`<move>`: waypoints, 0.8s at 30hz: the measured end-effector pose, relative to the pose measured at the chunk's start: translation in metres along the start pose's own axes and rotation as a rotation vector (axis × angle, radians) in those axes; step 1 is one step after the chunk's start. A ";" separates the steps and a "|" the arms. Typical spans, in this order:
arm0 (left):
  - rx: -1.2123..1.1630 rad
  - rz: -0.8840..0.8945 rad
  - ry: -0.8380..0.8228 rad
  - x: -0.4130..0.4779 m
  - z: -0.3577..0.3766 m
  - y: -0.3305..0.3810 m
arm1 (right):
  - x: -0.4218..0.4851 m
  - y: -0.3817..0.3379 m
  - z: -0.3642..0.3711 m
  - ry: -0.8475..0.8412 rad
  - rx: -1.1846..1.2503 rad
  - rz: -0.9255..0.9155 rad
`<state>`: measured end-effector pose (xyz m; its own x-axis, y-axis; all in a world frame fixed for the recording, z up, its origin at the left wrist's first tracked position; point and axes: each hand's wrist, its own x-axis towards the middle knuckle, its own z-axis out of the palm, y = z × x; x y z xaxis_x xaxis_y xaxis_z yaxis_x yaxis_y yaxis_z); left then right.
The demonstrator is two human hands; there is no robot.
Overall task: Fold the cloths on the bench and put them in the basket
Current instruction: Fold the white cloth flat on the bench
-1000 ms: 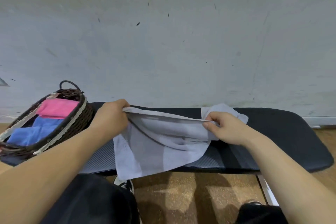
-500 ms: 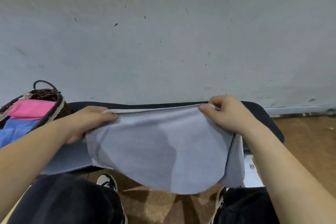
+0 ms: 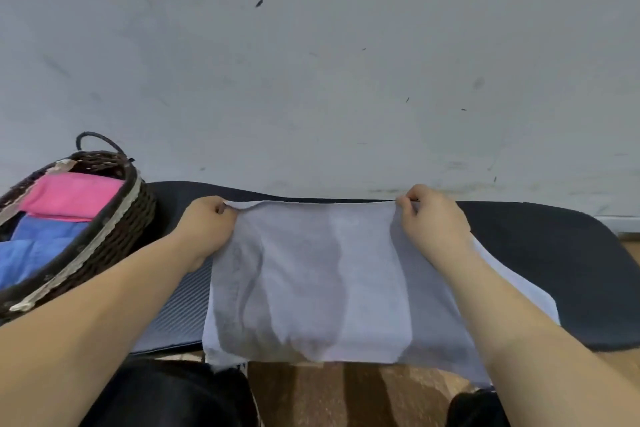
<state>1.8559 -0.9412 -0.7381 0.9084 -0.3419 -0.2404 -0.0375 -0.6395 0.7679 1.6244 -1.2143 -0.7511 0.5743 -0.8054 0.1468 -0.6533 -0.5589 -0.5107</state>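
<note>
- Grey cloth [image 3: 311,281] now lies spread across the middle of the tabletop [image 3: 540,253]; far edge drawn taut along the far side, near edge drooping over the near rim toward the floor
- Left hand [image 3: 207,225]: fingers curled, pinching the far left corner. Right hand [image 3: 429,218]: likewise, pinching the far right corner
- Change: a second ago the cloth sagged bunched between the hands; half a second ago it hung lifted and spread in the air; now it is set down and mostly smooth, with soft creases left of centre
- A paler layer shows from under the right forearm, so the cloth looks doubled there; how many layers, cannot tell
- Basket [image 3: 114,229] at the left end of the tabletop, apart from the cloth, holds a pink cloth [image 3: 72,194] at the far end and a blue cloth [image 3: 38,246] nearer
- Judgement: shake-out and lay-down done; the fold proper comes next, one edge carried over onto the other
- No other loose cloth in view, so this looks like the last one
- Watch: the overhanging near edge may drag the cloth off once the corners are let go
</note>
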 end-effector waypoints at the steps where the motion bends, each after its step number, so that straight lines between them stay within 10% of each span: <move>1: 0.008 -0.008 0.018 0.010 0.002 -0.002 | 0.005 0.000 0.010 0.012 -0.011 -0.009; 13: 0.235 0.104 0.156 0.044 -0.008 -0.032 | 0.013 -0.027 0.051 0.043 -0.047 -0.047; 24: 0.856 0.206 -0.351 -0.060 0.038 -0.052 | -0.066 -0.075 0.043 -0.860 -0.477 -0.065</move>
<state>1.7873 -0.9138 -0.7865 0.6778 -0.6032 -0.4205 -0.6026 -0.7834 0.1523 1.6568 -1.1111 -0.7589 0.6560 -0.4579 -0.6001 -0.6298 -0.7702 -0.1008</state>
